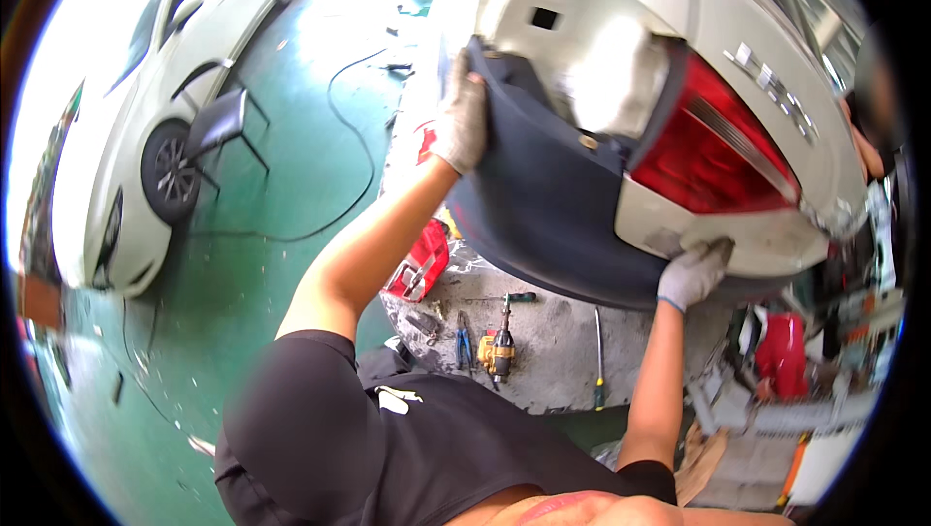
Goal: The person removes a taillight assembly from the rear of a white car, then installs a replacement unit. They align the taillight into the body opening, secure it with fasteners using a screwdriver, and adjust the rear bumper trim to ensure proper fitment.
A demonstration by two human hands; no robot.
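A dark unpainted car bumper curves round the rear corner of a pale car body. My left hand, in a light work glove, grips the bumper's upright left end, fingers wrapped at its edge. My right hand, gloved too, rests on the pale panel just below the red tail light. Its fingers lie along the panel, stretched toward the right. The bumper's upper edge stands apart from the bare metal recess beside the light. Behind the bumper, the mounting points are mostly hidden.
Below the bumper, a grey surface holds a yellow-and-black power drill, blue-handled pliers, a screwdriver and a red lamp part. On the green floor lie a black cable and a chair beside a parked white car.
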